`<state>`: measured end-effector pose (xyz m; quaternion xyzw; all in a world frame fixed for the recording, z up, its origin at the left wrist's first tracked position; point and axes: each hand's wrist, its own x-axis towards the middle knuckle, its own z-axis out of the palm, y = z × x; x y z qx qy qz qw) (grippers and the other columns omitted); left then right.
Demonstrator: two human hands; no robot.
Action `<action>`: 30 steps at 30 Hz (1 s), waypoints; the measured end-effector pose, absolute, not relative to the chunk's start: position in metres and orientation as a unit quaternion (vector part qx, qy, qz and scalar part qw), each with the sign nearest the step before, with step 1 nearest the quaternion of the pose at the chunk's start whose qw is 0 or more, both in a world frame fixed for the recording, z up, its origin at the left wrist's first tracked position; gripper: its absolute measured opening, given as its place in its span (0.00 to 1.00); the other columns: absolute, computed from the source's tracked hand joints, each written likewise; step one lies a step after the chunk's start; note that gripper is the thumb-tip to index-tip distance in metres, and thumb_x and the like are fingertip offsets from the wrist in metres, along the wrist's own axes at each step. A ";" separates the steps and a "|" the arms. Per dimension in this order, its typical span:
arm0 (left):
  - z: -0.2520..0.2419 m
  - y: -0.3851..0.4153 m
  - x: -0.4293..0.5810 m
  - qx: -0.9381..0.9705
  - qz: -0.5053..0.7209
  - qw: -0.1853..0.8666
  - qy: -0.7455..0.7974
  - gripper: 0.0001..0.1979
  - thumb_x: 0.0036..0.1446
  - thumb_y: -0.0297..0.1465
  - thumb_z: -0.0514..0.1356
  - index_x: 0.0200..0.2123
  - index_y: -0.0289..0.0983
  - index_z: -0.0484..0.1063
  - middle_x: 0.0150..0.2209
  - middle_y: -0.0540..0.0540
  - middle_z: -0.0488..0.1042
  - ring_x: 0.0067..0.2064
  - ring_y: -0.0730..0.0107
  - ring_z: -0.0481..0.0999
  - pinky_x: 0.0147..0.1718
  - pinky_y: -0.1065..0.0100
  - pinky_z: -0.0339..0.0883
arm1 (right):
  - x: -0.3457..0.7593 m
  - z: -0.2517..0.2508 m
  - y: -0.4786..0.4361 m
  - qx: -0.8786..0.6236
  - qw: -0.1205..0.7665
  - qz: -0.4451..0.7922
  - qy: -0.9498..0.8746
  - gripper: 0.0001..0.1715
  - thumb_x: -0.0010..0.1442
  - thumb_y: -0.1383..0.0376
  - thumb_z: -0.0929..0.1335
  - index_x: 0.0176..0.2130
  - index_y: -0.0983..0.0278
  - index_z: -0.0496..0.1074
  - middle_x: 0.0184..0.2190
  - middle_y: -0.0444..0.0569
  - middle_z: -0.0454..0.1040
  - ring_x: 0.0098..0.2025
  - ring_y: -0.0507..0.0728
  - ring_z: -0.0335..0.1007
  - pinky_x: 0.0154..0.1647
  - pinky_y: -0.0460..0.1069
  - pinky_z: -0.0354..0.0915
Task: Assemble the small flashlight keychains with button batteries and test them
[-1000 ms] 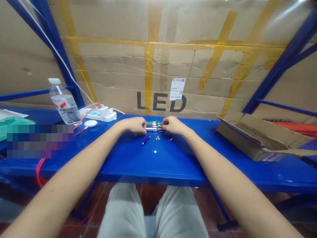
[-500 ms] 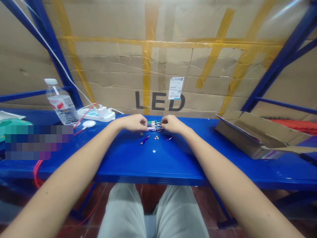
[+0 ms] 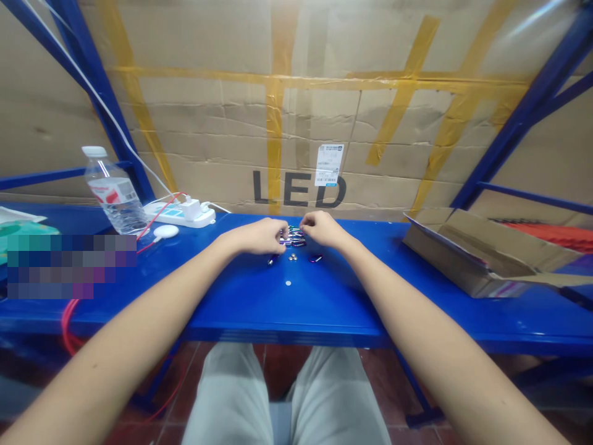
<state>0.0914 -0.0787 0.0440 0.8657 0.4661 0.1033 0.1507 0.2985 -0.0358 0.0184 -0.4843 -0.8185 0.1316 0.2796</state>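
Several slim, shiny metal tubes [image 3: 295,236] in green, purple and silver lie side by side in a row on the blue table. My left hand [image 3: 266,237] is curled with thumb and fingers closed about the row's left end. At the other end, my right hand [image 3: 322,228] has its fingertips pinched together; whatever is in them is too small to tell. A purple tube [image 3: 270,262] shows only its silver end below my left hand. Small round silver pieces [image 3: 293,257] sit in front of the row, with a purple clip-like loop [image 3: 315,259] to their right.
A pale disc [image 3: 288,283] lies nearer the front edge of the blue table [image 3: 287,312]. On the right stands an open cardboard box [image 3: 456,262]. A water bottle [image 3: 115,191], a white power strip [image 3: 183,213] and a red cable [image 3: 69,327] are at left.
My left hand has shifted right and slightly down, over the row's left part, and now covers most of the loose purple tube. My right hand has barely moved.
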 end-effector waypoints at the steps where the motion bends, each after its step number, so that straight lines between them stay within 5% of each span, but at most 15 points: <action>1: 0.045 -0.077 0.091 0.857 0.144 0.162 0.468 0.13 0.48 0.30 0.61 0.40 0.37 0.72 0.32 0.48 0.77 0.30 0.68 0.74 0.29 0.69 0.62 | 0.298 0.020 -0.037 -0.478 0.278 0.161 -0.818 0.08 0.58 0.72 0.66 0.33 0.68 0.77 0.29 0.50 0.78 0.31 0.53 0.70 0.35 0.47 0.63; 7: 0.043 -0.071 0.098 0.778 0.391 0.197 0.450 0.07 0.54 0.30 0.62 0.35 0.34 0.71 0.32 0.46 0.76 0.28 0.74 0.71 0.29 0.70 0.64 | 0.289 0.029 -0.052 -0.383 0.267 0.388 -0.795 0.09 0.59 0.71 0.66 0.39 0.68 0.75 0.29 0.49 0.78 0.27 0.52 0.70 0.28 0.47 0.64; 13: 0.036 -0.067 0.101 0.765 0.430 0.156 0.452 0.13 0.54 0.39 0.64 0.34 0.35 0.72 0.29 0.48 0.75 0.31 0.71 0.70 0.31 0.69 0.62 | 0.291 0.030 -0.053 -0.350 0.269 0.388 -0.809 0.08 0.61 0.65 0.68 0.35 0.69 0.75 0.26 0.47 0.77 0.26 0.51 0.69 0.26 0.46 0.62; 16: 0.038 -0.068 0.095 0.808 0.349 0.129 0.457 0.12 0.57 0.39 0.61 0.32 0.35 0.74 0.30 0.47 0.75 0.32 0.70 0.71 0.32 0.68 0.61 | 0.295 0.026 -0.046 -0.392 0.283 0.388 -0.785 0.03 0.60 0.69 0.68 0.37 0.67 0.72 0.29 0.49 0.79 0.26 0.52 0.72 0.23 0.45 0.61; 21: 0.037 -0.073 0.091 0.887 0.095 0.194 0.408 0.09 0.54 0.35 0.62 0.34 0.36 0.78 0.33 0.47 0.79 0.33 0.69 0.74 0.32 0.69 0.61 | 0.298 0.019 -0.037 -0.442 0.325 0.376 -0.747 0.11 0.58 0.72 0.71 0.38 0.64 0.65 0.25 0.46 0.76 0.23 0.53 0.72 0.21 0.46 0.62; 30: 0.024 -0.073 0.101 0.893 0.084 0.154 0.415 0.10 0.53 0.39 0.63 0.32 0.38 0.79 0.29 0.47 0.78 0.30 0.68 0.72 0.29 0.68 0.57 | 0.297 0.019 -0.032 -0.381 0.353 0.360 -0.775 0.08 0.48 0.75 0.71 0.32 0.66 0.71 0.27 0.44 0.74 0.29 0.51 0.70 0.32 0.46 0.68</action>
